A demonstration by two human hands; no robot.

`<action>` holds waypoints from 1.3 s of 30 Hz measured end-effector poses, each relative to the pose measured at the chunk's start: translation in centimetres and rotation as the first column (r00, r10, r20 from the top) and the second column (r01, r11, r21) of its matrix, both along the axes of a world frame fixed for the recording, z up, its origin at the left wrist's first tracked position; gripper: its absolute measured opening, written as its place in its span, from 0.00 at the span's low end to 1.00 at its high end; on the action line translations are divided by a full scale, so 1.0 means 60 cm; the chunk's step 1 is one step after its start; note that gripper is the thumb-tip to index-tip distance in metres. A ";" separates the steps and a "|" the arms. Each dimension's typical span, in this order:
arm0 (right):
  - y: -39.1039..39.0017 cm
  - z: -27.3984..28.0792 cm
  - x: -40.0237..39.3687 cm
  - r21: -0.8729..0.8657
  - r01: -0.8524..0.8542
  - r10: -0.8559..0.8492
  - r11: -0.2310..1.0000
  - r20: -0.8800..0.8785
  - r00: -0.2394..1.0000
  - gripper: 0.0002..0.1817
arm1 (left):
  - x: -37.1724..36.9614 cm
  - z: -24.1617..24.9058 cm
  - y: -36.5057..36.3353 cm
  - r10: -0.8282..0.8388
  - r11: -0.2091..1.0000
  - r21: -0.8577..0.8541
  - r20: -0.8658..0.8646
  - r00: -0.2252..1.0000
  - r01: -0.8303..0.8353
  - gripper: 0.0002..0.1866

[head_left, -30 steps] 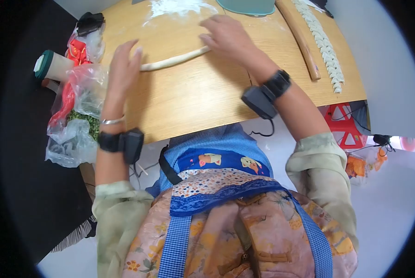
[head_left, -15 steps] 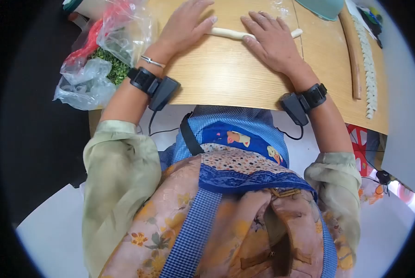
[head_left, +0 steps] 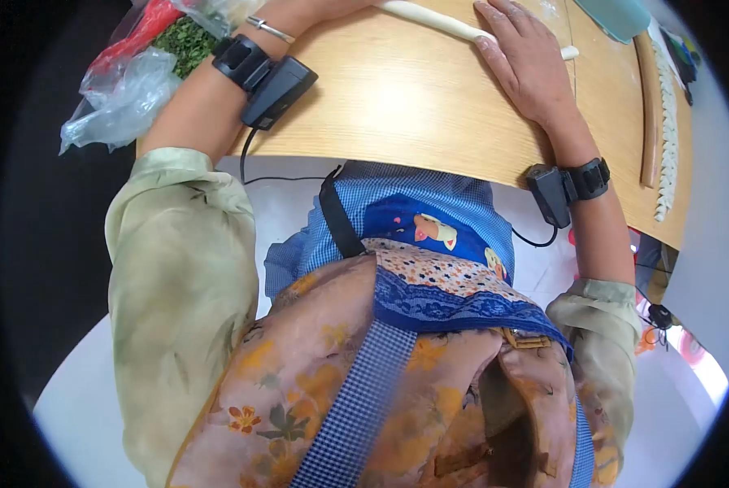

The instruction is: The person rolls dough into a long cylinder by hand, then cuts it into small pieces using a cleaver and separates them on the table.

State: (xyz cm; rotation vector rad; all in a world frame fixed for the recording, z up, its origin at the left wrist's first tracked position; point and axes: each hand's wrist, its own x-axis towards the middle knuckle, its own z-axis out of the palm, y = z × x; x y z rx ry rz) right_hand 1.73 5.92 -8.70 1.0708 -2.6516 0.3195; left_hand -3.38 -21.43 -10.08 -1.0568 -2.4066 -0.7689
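A long white dough strip (head_left: 433, 18) lies across the wooden table near the top edge of the view. My right hand (head_left: 531, 65) rests flat over its right part, fingers stretched out, and the strip's end shows just beyond that hand. At the strip's left end is my left hand (head_left: 332, 6), mostly cut off by the top edge, so its fingers are hidden. Flour dusts the right fingers.
Plastic bags (head_left: 120, 102) with chopped greens (head_left: 184, 45) lie at the table's left. On the right are a wooden rolling pin (head_left: 648, 114), a braided white strip (head_left: 668, 138) and a pale green container (head_left: 616, 16). Cables hang from both wrist devices.
My left hand has moved up, partly out of view. My right hand has shifted right. The dough strip now slants down to the right and more of it shows between the hands.
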 end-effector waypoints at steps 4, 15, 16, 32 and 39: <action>0.006 -0.003 -0.001 -0.017 -0.026 0.025 1.000 -0.021 0.999 0.25 | 0.074 0.033 0.014 0.021 0.999 0.027 0.039 0.999 -0.023 0.12; 0.029 -0.057 -0.034 -0.035 -0.041 0.035 0.999 -0.149 0.988 0.25 | 0.319 0.074 -0.124 0.512 0.753 0.360 0.206 0.834 -0.551 0.09; 0.028 -0.055 -0.031 -0.042 -0.035 0.028 0.999 -0.158 0.987 0.25 | 0.326 0.066 -0.136 0.588 0.661 0.387 0.266 0.764 -0.643 0.09; 0.020 -0.044 -0.019 -0.053 0.032 -0.037 0.998 -0.099 0.994 0.25 | 0.304 0.077 -0.127 0.729 0.684 -0.327 0.269 0.629 -0.652 0.08; 0.019 -0.045 -0.019 -0.095 0.015 -0.024 0.995 -0.092 0.995 0.24 | 0.246 0.108 -0.169 0.833 0.530 -0.302 0.010 0.553 -0.793 0.09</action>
